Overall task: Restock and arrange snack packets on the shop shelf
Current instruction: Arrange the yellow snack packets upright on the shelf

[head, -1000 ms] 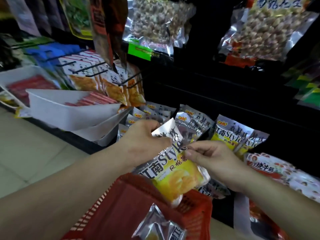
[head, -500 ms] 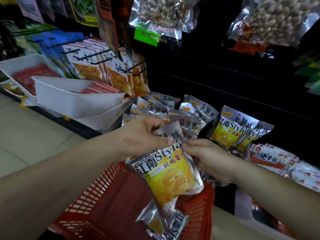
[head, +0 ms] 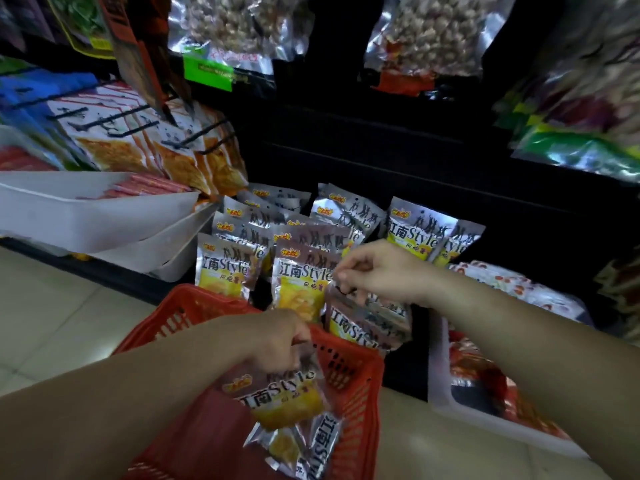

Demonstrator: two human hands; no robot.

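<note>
L edge: white trays [head: 86, 216] w/ red packs inside, orange-white packets [head: 145, 147] hung on pegs above them. Centre-low: red basket [head: 353, 386] just in front of the shelf, silver-yellow stock loose inside. Left hand [head: 277, 341] is down in it, fingers curled round the top of a basket packet [head: 280, 400]. Behind the basket, shelf packets [head: 228, 271] of the same snack stand in leaning rows, overlapping, not square. Right hand [head: 377, 271] is at the row front, fingertips pinching the top edge of a front packet [head: 363, 323] that tilts toward the basket rim. Blurry, so exact grip pt unclear. R of that: red-white packets [head: 519, 289], and a white bin [head: 446, 393] low down.

Risks, my read:
- Front packet looks held by a thin edge only. Foil prob slick, so it could slip & drop betw shelf and basket.
- Rows lean on each other, so pushing a new one in may domino them fwd.
- Left hand grabs among loose packs, so a 2nd pack may drag up w/ it & fall to the floor.
</note>
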